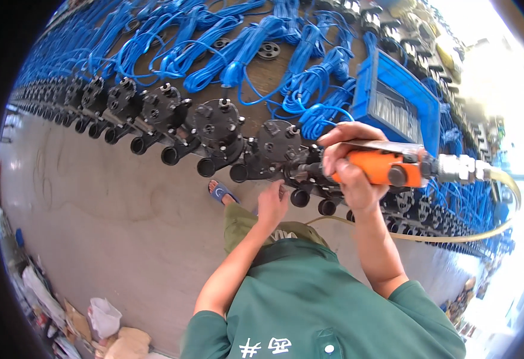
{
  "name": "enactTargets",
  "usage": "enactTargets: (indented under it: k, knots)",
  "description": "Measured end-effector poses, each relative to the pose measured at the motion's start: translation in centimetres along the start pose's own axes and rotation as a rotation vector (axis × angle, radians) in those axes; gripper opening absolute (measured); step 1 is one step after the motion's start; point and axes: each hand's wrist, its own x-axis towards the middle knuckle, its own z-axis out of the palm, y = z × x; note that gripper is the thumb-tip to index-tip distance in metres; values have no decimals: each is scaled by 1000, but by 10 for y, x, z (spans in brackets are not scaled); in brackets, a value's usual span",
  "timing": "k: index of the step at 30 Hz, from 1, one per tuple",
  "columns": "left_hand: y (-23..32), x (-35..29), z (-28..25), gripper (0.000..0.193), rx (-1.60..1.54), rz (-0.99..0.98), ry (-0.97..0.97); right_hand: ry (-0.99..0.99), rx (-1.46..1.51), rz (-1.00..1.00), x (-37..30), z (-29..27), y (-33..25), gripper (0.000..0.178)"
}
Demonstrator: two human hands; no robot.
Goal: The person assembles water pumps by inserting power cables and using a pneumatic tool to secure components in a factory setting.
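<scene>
**Orange tool (383,166) held in the right grip (359,188), nose toward a black unit (278,142)**

Head view: the tool lies roughly level above the edge of the tabletop (268,75), the right grip wrapped around its body, thumb on the near side. Its nose points left at the unit's right side; whether they touch, I cannot tell. The left grip (271,204) has its fingertips at the unit's lower edge; whether it is clenched or merely resting there is unclear.

The tool looks hard, stiff and fairly heavy, with weight likely pulling toward the metal coupling (458,168) at its rear. The orange body seems the best place to hold; the nose is best left free. The pale hose (517,200) curves away from the coupling, looks flexible, and may tug.

The unit appears rigid, perhaps slick on its flat face; its rim offers a firmer hold. Blue cords (313,84) behind it look soft and light, beside a stiff-walled crate (365,90).
</scene>
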Motion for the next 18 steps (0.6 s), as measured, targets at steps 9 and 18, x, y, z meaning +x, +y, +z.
enactTargets:
  k: [9,18]
  knots:
    - [8,11,29,21,155,147,5,162,-9,-22,-49,-47,3,42]
    - [-1,11,33,15,271,433,99,49,-82,57,-54,-48,32,26]
